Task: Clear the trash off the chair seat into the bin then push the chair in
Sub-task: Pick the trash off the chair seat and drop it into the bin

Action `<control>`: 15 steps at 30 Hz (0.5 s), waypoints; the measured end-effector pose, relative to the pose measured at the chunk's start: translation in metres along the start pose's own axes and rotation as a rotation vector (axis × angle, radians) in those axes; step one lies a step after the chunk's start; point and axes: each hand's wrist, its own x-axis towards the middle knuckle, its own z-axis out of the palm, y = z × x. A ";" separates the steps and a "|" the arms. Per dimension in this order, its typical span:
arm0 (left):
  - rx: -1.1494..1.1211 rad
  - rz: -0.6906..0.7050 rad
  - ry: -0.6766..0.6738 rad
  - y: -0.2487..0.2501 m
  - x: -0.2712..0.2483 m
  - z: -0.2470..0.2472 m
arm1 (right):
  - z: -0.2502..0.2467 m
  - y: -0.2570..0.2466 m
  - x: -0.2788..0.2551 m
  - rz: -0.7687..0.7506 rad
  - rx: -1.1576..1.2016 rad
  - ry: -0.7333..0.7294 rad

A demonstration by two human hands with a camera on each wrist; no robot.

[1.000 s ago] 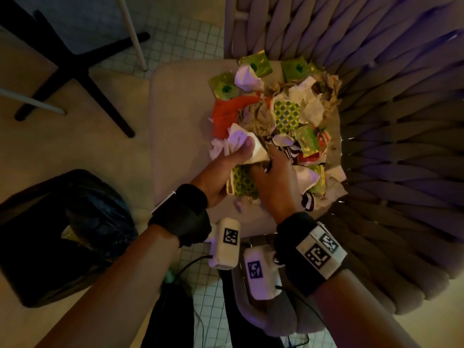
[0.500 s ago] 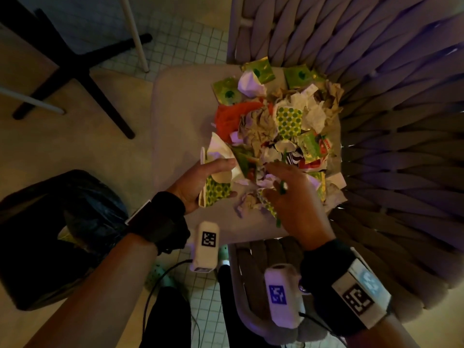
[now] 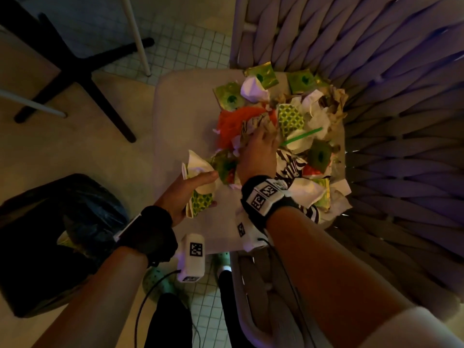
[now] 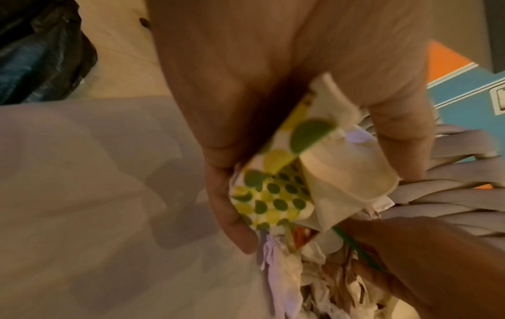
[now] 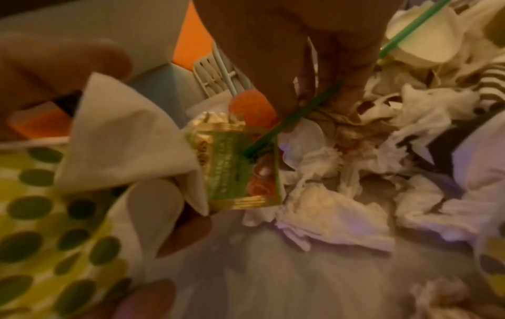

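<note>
A heap of trash (image 3: 296, 126), made of crumpled napkins, green sachets and orange wrappers, covers the right half of the beige chair seat (image 3: 180, 116). My left hand (image 3: 200, 189) hovers at the heap's near-left edge and grips a green-dotted paper (image 3: 200, 199) (image 4: 273, 194) together with a white napkin (image 3: 198, 167). My right hand (image 3: 261, 146) is plunged into the middle of the heap. Its fingers (image 5: 314, 86) curl into crumpled brown paper, and a green straw (image 3: 301, 136) (image 5: 289, 118) runs through them. The black bin bag (image 3: 50, 234) stands on the floor to the left.
The woven grey chair back (image 3: 376, 71) wraps round the far and right sides of the seat. A black table base (image 3: 75, 71) and a white leg (image 3: 135, 33) stand on the floor at upper left. My feet in green shoes (image 3: 160, 282) are below the seat's front edge.
My right hand has moved from the heap's near edge forward into its middle, carrying the green straw. My left hand has stayed near the front-left edge, holding the dotted paper and napkin.
</note>
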 end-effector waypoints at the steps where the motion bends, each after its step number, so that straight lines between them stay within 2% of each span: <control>1: 0.000 0.009 0.009 -0.001 0.000 -0.003 | 0.003 0.002 0.001 0.019 0.031 0.024; 5: -0.016 0.018 0.007 -0.001 -0.002 -0.013 | 0.006 0.015 0.001 0.048 0.189 0.160; 9: -0.075 0.021 0.021 0.000 -0.007 -0.021 | -0.025 0.021 -0.025 0.079 0.332 0.215; 13: -0.204 0.037 0.032 0.003 -0.023 -0.043 | -0.053 -0.006 -0.069 -0.057 0.419 0.274; 15: -0.254 0.060 0.059 0.002 -0.040 -0.066 | -0.050 -0.038 -0.093 -0.149 0.483 0.233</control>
